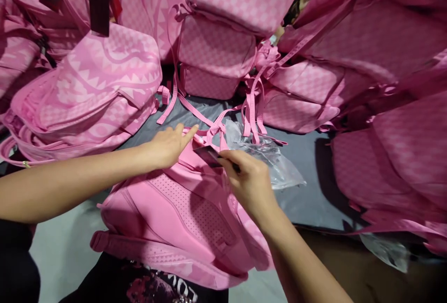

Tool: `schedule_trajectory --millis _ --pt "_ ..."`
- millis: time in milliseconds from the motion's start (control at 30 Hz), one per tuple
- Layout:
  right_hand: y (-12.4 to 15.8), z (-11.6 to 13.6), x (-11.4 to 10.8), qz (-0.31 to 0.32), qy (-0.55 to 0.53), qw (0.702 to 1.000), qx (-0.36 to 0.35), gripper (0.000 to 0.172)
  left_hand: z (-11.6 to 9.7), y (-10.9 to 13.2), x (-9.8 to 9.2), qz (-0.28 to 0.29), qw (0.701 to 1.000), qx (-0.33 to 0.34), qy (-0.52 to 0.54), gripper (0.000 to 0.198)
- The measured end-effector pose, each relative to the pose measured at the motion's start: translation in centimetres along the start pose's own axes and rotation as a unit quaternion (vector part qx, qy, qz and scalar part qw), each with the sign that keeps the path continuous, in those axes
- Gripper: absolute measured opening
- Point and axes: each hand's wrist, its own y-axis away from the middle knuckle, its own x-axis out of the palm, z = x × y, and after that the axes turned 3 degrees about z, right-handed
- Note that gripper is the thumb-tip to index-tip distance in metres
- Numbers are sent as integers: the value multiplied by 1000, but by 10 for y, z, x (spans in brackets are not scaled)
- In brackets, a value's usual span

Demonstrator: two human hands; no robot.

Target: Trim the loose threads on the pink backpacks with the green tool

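Note:
A pink backpack (181, 219) lies back-side up right in front of me, its padded mesh panel facing me. My left hand (169, 144) rests on its top edge, fingers stretched toward the pink straps (216, 128). My right hand (247, 179) is closed in a pinch on a small dark card-like tag (207, 154) at the top of the backpack. A crumpled clear plastic bag (268, 158) lies just beyond my right hand on the grey surface.
Several pink checkered backpacks (94, 89) are piled all around on the grey table (310, 191), left, back and right. Dark hang tags (99, 0) dangle at the upper left. Another clear plastic piece (386, 249) lies at the lower right.

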Motion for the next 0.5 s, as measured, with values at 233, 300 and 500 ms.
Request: schedule_trajectory --millis 233,300,500 --pt "-23 14 25 290 114 947 75 21 30 32 37 -114 963 50 239 77" --pt "-27 17 26 304 161 937 56 23 36 47 51 -117 955 27 273 81" --pt "-38 30 43 354 209 911 -44 20 42 68 78 -159 952 30 260 86"
